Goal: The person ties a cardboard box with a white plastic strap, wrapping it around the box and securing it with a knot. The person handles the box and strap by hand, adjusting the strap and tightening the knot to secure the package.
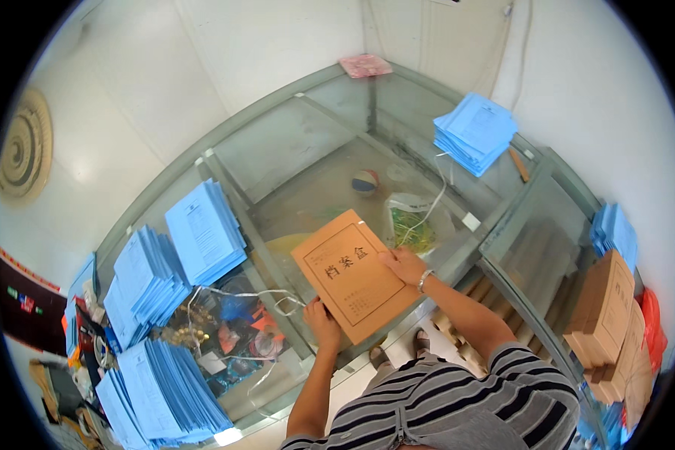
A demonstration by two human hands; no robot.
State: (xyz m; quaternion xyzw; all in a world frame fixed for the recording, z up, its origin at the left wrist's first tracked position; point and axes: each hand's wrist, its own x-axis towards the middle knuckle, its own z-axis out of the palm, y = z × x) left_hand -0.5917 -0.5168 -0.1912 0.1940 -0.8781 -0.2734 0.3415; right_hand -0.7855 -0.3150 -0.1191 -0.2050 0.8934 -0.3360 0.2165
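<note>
Over the near part of the glass counter I hold a flat brown cardboard file box (346, 294), printed with dark characters and a thin frame line. My left hand (322, 324) grips its lower left edge, fingers mostly tucked behind it. At its right edge my right hand (405, 268) clasps it, thumb on the front and the other fingers hidden. White string (277, 292) lies on the glass close to my left hand. Left of the box are stacks of blue folders (205, 232).
More blue folders fill the left end (165, 390), and another blue stack (475, 133) stands at the far right. Brown file boxes (606, 304) pile up at right beside a red bag (652, 330). A ball (364, 182) and a plastic bag (420, 225) show beneath the glass (300, 142).
</note>
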